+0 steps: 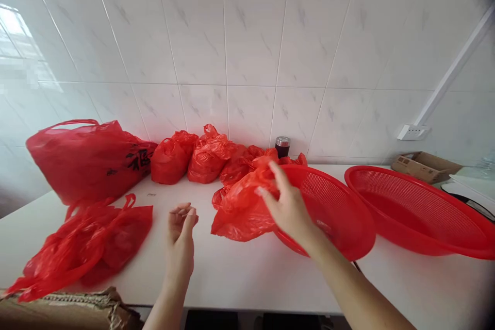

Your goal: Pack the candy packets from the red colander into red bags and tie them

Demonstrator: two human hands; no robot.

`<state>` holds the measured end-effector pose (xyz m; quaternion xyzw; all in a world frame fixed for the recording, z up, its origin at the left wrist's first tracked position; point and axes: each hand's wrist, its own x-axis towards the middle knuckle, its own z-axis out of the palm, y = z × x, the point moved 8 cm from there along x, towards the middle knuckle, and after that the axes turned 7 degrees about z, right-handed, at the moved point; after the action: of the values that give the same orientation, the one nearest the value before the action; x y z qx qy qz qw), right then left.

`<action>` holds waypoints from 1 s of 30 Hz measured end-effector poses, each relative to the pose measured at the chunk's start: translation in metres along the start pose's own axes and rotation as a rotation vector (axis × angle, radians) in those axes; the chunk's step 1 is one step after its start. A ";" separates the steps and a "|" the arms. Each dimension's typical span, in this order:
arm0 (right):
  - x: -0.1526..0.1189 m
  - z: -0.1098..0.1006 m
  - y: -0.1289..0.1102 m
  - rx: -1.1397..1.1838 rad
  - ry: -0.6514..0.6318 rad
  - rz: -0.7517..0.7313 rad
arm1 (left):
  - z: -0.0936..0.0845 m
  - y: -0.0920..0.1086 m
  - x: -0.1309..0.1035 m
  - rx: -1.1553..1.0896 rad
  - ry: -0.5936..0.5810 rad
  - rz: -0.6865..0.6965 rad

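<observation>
My right hand [290,209] has its thumb and fingers around the upper part of a thin red plastic bag [245,219], just left of a round red mesh basket [332,216]. The bag's lower part spreads loosely over the white table. My left hand [181,229] hovers above the table to the left of that bag, fingers curled and thumb closed toward them. A small dark reddish spot shows at its fingertips, too little to name. Farther left lie crumpled red plastic bags [88,247].
Along the tiled wall stand a large red bag [88,165], several filled red bags [209,157] and a dark lidded flask [282,147]. A second red basket [417,211] and a cardboard tray [425,166] are at right. A cardboard box [73,314] sits at the front left.
</observation>
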<state>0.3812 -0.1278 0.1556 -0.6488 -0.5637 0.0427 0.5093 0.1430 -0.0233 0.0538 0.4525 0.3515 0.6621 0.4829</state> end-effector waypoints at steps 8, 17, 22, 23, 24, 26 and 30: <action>-0.066 0.098 -0.023 -0.058 -0.496 -0.097 | 0.054 -0.016 -0.043 -0.004 -0.573 -0.347; -0.098 0.105 0.048 -0.322 -0.757 0.147 | -0.017 -0.041 -0.015 -0.280 0.095 -0.535; -0.103 0.090 0.070 -0.634 -0.855 0.202 | -0.043 -0.031 0.015 -0.205 0.272 -0.261; -0.101 0.085 0.069 -0.665 -0.832 0.191 | -0.042 -0.027 0.016 -0.157 0.251 -0.216; -0.098 0.081 0.066 -0.695 -0.812 0.170 | -0.040 -0.019 0.016 -0.075 0.218 -0.138; -0.097 0.077 0.060 -0.741 -0.796 0.129 | -0.029 0.015 0.010 0.181 0.148 0.142; -0.098 0.079 0.053 -0.757 -0.832 0.131 | 0.027 0.093 -0.030 0.706 -0.086 0.783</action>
<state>0.3326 -0.1476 0.0295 -0.7484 -0.6514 0.1212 -0.0276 0.1418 -0.0777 0.1392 0.7119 0.3374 0.6151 0.0315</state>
